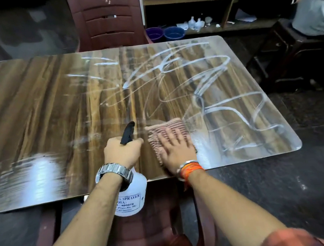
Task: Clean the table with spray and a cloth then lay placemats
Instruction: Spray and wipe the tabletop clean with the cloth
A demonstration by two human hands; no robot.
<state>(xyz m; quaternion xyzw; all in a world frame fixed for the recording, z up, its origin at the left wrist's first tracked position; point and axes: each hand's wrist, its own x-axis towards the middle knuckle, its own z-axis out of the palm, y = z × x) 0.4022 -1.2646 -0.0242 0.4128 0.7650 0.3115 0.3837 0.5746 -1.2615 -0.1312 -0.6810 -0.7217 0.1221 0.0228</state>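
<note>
A glossy wood-grain table fills the view, with wet white wipe streaks across its right half. My left hand grips the neck of a white spray bottle with a black nozzle, held above the table's near edge. A striped pink cloth lies on the table just right of the bottle. My right hand presses flat on that cloth with fingers spread. No placemats are in view.
A maroon plastic chair stands at the far side, and another maroon chair sits under my arms. Two blue tubs and small bottles lie by a shelf behind. A person in grey stands at the right.
</note>
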